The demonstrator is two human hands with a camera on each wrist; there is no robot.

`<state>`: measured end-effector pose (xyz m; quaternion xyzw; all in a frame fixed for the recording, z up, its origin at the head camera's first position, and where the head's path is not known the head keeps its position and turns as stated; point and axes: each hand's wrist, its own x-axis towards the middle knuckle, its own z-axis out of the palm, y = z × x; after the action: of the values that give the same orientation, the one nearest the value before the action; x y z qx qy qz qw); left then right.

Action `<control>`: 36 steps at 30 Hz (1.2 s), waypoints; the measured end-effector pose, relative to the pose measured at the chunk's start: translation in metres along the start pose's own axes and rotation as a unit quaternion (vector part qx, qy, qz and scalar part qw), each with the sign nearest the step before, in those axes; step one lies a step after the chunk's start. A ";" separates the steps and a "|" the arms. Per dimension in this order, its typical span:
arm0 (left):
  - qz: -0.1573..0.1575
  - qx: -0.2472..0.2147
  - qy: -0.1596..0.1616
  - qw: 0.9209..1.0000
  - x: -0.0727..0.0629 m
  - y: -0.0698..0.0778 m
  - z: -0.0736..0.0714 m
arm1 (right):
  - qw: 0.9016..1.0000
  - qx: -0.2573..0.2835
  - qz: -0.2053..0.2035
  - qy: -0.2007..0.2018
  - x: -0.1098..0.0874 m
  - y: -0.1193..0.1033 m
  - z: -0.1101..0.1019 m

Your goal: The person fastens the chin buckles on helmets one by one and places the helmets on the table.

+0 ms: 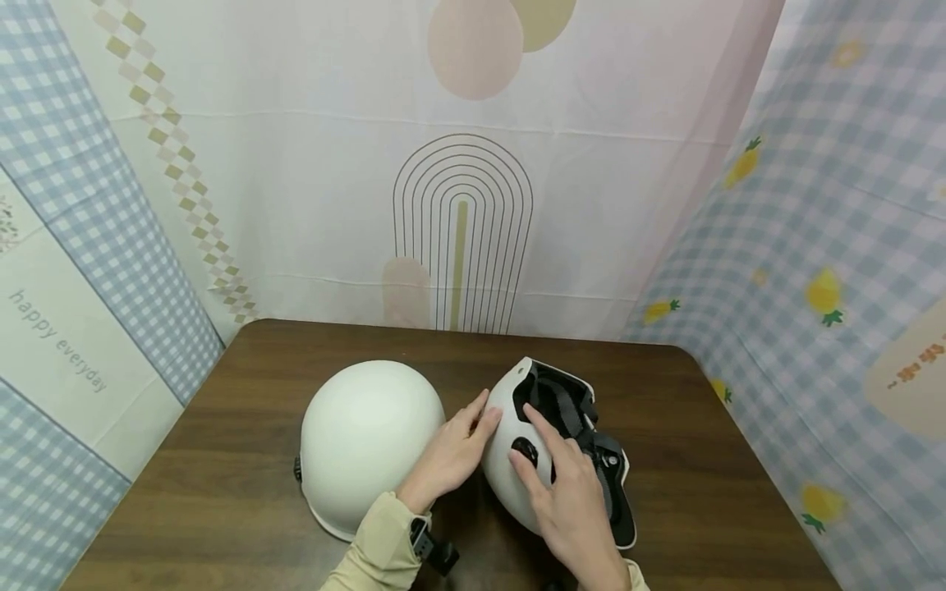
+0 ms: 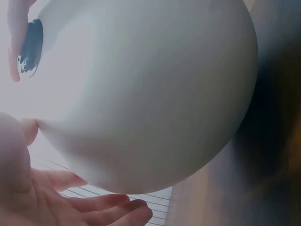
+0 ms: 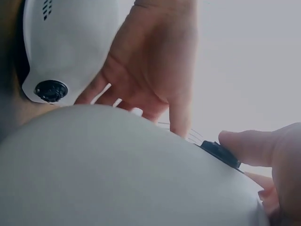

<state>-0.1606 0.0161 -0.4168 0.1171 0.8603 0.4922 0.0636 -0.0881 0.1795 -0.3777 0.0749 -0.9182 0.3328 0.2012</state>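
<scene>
A white helmet lies tipped on the brown table, its black-lined opening and straps turned to the right. My left hand rests straight fingers against its crown side; the left wrist view shows these fingers along the curved shell. Over the other side comes my right hand, index finger at the edge of the ear cut-out, the remaining fingers largely hidden at the rim. In the right wrist view its thumb touches a round black knob on the shell.
A second white helmet stands dome up beside my left forearm, a small black knob on its left side. The wooden table reaches back to a patterned curtain. A dark wrist device sits over my left sleeve.
</scene>
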 end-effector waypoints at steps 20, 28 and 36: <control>-0.011 -0.042 -0.011 0.999 0.003 0.001 0.004 | 0.995 0.085 0.041 -0.008 0.008 0.007 -0.014; -0.012 -0.042 -0.011 0.999 0.004 0.002 0.002 | 0.989 0.123 0.084 -0.010 0.011 0.009 -0.018; -0.013 -0.037 -0.005 0.999 0.006 0.004 0.002 | 0.985 0.145 0.097 -0.001 0.014 0.013 -0.021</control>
<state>-0.1653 0.0211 -0.4148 0.1058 0.8425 0.5224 0.0784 -0.0973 0.2029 -0.3648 0.0145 -0.8631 0.4806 0.1545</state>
